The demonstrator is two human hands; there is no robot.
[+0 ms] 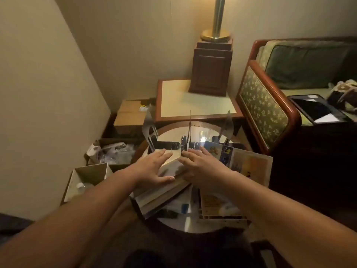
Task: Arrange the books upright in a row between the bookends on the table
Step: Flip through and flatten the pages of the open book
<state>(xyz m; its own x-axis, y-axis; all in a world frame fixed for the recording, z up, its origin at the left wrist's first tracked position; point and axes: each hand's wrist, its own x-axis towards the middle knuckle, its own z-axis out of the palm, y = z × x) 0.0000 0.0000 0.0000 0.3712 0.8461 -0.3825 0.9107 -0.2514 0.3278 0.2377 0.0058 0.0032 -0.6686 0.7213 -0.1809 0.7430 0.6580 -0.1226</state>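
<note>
Three metal bookends, upright along the far side of the round table [193,226]: left bookend [148,130], middle bookend [189,130], right bookend [228,128].
Pale stack of books [162,192]: flat, askew, centre.
Illustrated book [243,161]: flat, by the right bookend.
Yellow-covered book [216,204]: flat, near right.

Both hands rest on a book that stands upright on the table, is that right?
No: the head view shows the book lying flat on a pile on the table, not upright. Left hand and right hand do rest on it.

Bookends [190,130] shiny metal; table [204,228] glossy, wood-rimmed; books [160,192] matt paper; lamp base [215,34] polished brass.
</note>
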